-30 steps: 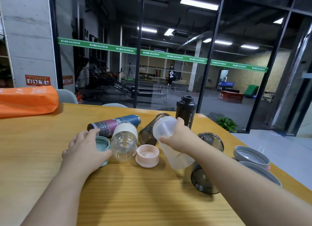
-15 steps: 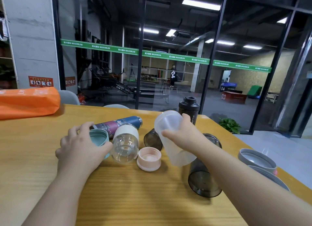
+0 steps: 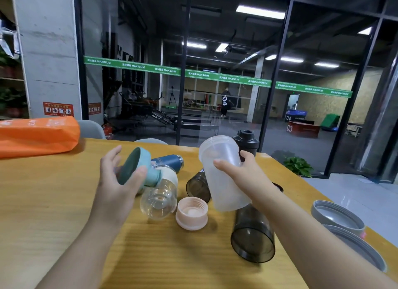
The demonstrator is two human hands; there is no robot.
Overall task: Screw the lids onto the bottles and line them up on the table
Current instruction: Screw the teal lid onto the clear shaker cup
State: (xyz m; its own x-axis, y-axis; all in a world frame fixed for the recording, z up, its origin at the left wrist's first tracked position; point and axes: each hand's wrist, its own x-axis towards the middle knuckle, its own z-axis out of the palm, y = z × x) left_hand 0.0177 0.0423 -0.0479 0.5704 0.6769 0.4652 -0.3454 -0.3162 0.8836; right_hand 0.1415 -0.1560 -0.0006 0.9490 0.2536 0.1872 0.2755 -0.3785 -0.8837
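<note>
While our wooden table (image 3: 53, 202) carries the rest of the bottles and lids lying loose, our right hand (image 3: 247, 172) wraps its fingers round the frosted plastic bottle (image 3: 224, 176), held off the surface. Its long axis tilts, the open mouth up and leaning toward the left hand, the base low over the smoky grey tumbler (image 3: 252, 234). Our left hand (image 3: 120, 181), just beside it, pinches the teal lid (image 3: 137, 165) between thumb and fingers, raised and tipped on edge, its dark face turned our way. We judge the lid must swing right and turn flat to meet that mouth. The peach cap (image 3: 191, 213) rests between.
</note>
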